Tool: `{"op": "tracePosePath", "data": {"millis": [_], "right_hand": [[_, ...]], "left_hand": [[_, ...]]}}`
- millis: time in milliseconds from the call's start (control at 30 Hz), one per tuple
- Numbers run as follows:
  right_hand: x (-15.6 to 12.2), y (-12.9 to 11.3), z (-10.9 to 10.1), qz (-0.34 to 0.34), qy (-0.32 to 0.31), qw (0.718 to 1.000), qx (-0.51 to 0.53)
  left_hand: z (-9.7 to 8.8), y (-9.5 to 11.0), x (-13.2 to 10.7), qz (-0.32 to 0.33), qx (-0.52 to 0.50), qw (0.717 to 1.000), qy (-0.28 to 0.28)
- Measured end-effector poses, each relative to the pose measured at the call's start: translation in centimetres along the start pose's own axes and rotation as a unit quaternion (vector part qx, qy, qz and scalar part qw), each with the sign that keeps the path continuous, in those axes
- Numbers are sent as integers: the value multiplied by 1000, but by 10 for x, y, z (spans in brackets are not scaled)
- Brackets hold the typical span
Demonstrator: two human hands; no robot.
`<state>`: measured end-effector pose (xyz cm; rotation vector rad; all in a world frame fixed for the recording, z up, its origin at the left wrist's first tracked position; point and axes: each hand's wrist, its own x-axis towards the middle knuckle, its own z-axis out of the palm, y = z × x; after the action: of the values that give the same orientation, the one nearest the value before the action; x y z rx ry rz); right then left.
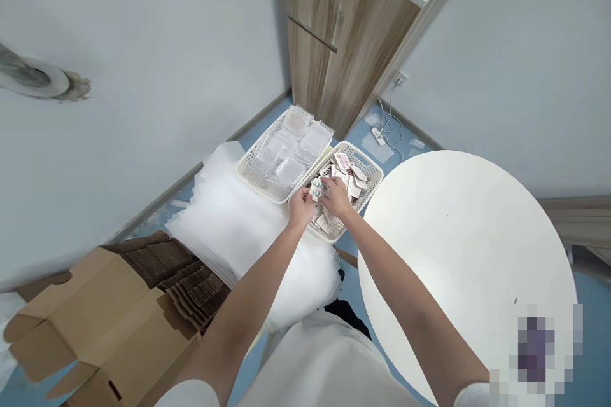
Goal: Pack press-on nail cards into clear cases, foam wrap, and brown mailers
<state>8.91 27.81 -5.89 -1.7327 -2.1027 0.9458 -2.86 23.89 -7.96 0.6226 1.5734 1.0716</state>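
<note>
Between both hands, over the right basket, is a small white card with several greenish oval pieces in rows; its exact kind is too small to make out. My left hand pinches the card's left side. The fingers of my right hand are closed on its right side. Beneath them, the white perforated basket holds many small printed packets, partly covered by my hands. Touching it on the left, another white basket is filled with clear plastic cases.
A round white table stands close on the right. White foam sheets lie below the baskets, and flattened cardboard boxes are stacked at lower left. Behind are a wood-grain cabinet and a power strip with cords.
</note>
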Motion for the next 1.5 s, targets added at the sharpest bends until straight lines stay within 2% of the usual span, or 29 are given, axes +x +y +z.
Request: {"op": "tracePosePath", "data": {"millis": [133, 233, 300, 433, 600, 733, 867, 1067, 1200, 1300, 1400, 1500], "right_hand": [[-24, -7, -17, -34, 52, 995, 76], [-54, -3, -30, -12, 50, 982, 183], [-80, 6, -38, 10, 60, 963, 263], [-142, 31, -55, 49, 97, 911, 397], [-225, 62, -84, 119, 176, 854, 475], [-283, 88, -101, 169, 217, 827, 491], [-327, 112, -109, 178, 225, 814, 505], [-366, 139, -122, 177, 271, 802, 502], [-381, 146, -123, 181, 312, 780, 511], [-390, 145, -113, 180, 337, 752, 537], [-399, 142, -99, 189, 322, 745, 552], [-406, 141, -94, 190, 268, 771, 546]], "left_hand": [[-6, 12, -17, 18, -77, 997, 10], [-3, 22, -40, 8, -113, 993, -15], [5, 26, -59, 5, -124, 992, -37], [30, 24, -104, -9, -101, 989, -111], [66, 7, -163, -23, -27, 977, -208], [93, -10, -207, -30, 29, 960, -278], [117, -25, -241, -42, 77, 940, -330], [140, -41, -274, -78, 111, 904, -405], [146, -53, -294, -84, 95, 906, -404], [152, -60, -305, -66, 74, 916, -389], [158, -63, -307, -31, 59, 930, -360], [160, -59, -300, 15, 80, 936, -342]]}}
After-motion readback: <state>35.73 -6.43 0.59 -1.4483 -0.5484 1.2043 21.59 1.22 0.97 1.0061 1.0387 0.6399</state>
